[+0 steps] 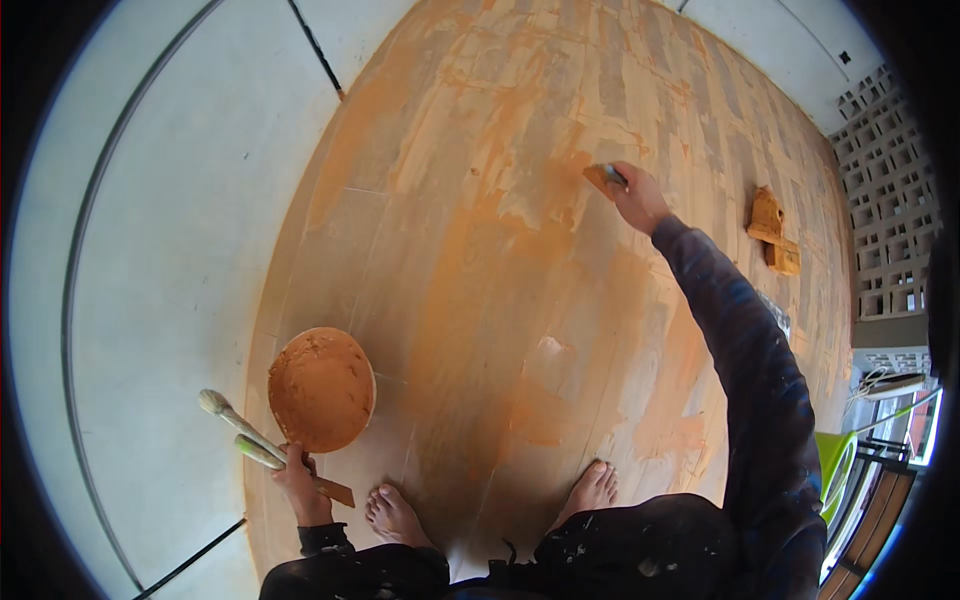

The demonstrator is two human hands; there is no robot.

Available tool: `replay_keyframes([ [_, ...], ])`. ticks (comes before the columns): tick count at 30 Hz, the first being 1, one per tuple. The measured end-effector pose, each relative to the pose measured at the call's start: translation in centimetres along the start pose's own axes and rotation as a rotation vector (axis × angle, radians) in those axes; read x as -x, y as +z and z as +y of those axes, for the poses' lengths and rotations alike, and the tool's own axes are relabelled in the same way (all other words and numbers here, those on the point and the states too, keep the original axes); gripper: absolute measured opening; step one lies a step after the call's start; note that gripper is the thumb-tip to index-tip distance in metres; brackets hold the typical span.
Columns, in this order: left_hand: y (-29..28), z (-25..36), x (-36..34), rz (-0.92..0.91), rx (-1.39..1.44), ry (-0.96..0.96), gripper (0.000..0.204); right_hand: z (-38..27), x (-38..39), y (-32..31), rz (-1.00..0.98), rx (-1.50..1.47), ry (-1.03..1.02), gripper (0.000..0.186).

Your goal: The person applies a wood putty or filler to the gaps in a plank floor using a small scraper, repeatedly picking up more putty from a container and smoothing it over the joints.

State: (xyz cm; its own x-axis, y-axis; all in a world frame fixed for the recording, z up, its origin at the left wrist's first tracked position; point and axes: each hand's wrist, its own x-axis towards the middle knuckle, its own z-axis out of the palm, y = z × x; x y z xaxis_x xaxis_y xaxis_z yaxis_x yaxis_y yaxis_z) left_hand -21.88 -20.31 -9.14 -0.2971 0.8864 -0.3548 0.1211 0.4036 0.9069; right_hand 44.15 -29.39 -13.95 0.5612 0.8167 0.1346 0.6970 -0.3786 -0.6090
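My right hand point(640, 198) is reaching far out over the plank-patterned floor point(480, 330), closed round a putty knife point(602, 179). Its blade is coated orange and lies at the smeared surface. Lower left, my left hand point(300, 487) grips a paintbrush point(230, 415) with pale bristles pointing away to the left. A second tool with a greenish handle point(260, 452) is in the same hand, and an orange-brown blade point(336, 492) sticks out on its right side. Right by that hand stands a round bucket point(372, 385) of orange paste point(318, 385); whether the fingers touch it is unclear.
A white wall point(170, 230) runs along the left. On the right lie orange-caked blocks or tools point(770, 230), near a wall of pierced blocks point(890, 190). A green object point(835, 465) stands at the lower right. My bare feet point(395, 515) are on the floor.
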Motion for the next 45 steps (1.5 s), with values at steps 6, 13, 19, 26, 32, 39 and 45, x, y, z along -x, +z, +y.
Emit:
replay_keyframes([
  [6,0.7,-0.2,0.6,0.028,-0.095,-0.026,0.02,-5.9,-12.1,10.3,0.034,0.224,-0.157,0.029],
  [13,-1.6,0.1,0.2,-0.009,-0.189,-0.031,0.015,-18.8,7.2,13.0,-0.407,-0.003,-0.462,0.035],
  [19,-1.5,0.2,-0.5,-0.087,-0.185,-0.005,0.019,-23.5,-5.2,13.7,-0.142,0.027,-0.488,0.025],
  [26,-1.9,0.0,-0.5,-0.063,-0.233,-0.042,0.019,-25.3,-5.1,21.7,0.001,0.376,-0.484,0.015],
  [32,-2.6,-0.7,-0.9,-0.044,-0.231,-0.026,0.018,-27.8,5.2,22.8,-0.165,0.315,-0.603,0.019],
  [39,-1.9,-1.5,-1.2,-0.092,-0.149,-0.078,0.019,-17.8,-15.7,20.1,0.071,0.382,-0.438,0.022],
  [45,-3.6,-1.2,-0.8,-0.024,-0.245,-0.109,0.02,-22.4,-5.9,25.6,-0.009,0.433,-0.423,0.024],
])
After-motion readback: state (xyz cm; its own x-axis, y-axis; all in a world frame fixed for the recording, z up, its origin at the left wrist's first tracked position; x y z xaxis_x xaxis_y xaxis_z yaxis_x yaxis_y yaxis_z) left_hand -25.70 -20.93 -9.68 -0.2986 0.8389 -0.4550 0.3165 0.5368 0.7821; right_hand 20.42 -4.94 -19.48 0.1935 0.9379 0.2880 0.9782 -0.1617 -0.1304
